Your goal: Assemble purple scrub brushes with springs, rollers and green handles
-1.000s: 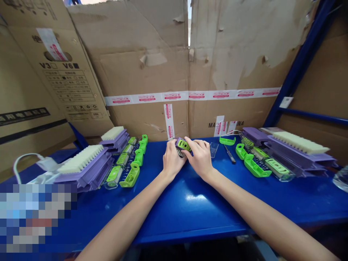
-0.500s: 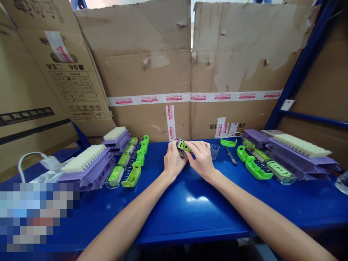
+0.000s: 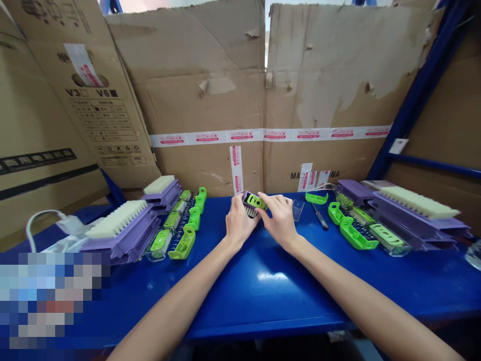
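Purple-and-green piece [image 3: 257, 201], pale bristles showing along its lower side, in your two hands just right of frame centre, a little below mid-height, above the blue table [image 3: 233, 296]; green slotted face turned up toward you, piece tilted down to the right; your left hand [image 3: 239, 223] curled closed around its left end; your right hand [image 3: 280, 218] closed on its right end, thumb below, fingers bent over the top, covering part of the green; whether the palms touch it, you cannot tell from this view

Just right of your right hand, a clear plastic part [image 3: 298, 210] lies flat; next, a slim tool with a dark handle [image 3: 320, 218], pointing up-left; a green bracket [image 3: 316, 198] near its tip; right of frame, green holders [image 3: 358, 236] in a row, clear-cased green parts [image 3: 387, 235] beside them, purple housings [image 3: 409, 231] beyond, a cream bristle block [image 3: 417, 201] on top; left of frame, green holders again, dark coils [image 3: 178, 239] alongside, clear-cased parts, purple housings bearing cream bristle blocks; white plug [image 3: 71, 225] with cable at far left; cardboard [image 3: 206, 110] stands across the upper frame, banded with red-and-white tape [image 3: 270, 134]; lower left corner pixelated, contents unreadable
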{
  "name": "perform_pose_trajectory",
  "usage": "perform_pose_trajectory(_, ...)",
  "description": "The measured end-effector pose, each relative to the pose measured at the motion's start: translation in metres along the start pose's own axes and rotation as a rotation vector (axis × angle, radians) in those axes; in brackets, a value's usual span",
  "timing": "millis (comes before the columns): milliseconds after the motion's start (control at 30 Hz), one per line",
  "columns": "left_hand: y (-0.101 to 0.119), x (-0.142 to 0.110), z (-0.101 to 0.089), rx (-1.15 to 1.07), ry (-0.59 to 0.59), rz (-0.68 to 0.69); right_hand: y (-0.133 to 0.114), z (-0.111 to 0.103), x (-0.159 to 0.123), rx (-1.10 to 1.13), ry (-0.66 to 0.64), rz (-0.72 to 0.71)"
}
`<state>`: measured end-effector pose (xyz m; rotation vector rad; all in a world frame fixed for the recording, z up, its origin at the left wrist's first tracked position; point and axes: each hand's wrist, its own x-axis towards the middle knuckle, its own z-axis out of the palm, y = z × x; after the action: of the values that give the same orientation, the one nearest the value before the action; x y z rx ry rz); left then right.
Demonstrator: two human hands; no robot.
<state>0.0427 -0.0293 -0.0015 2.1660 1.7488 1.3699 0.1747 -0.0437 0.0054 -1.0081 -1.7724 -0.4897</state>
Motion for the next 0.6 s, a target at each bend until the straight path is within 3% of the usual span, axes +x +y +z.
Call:
perform_pose_trajectory(167, -0.0008, 0.0006, 0.0006, 0.027, -0.005, -0.008, 0.0016, -0.0022, 0.0017, 0.034, 0.030, -0.043)
perform_pose_trajectory(600, 0.0036, -0.0014, 0.0001, 0.032, -0.029, 0.007, -0.0034, -0.0002, 0.0019, 0.021, 0.017, 0.012)
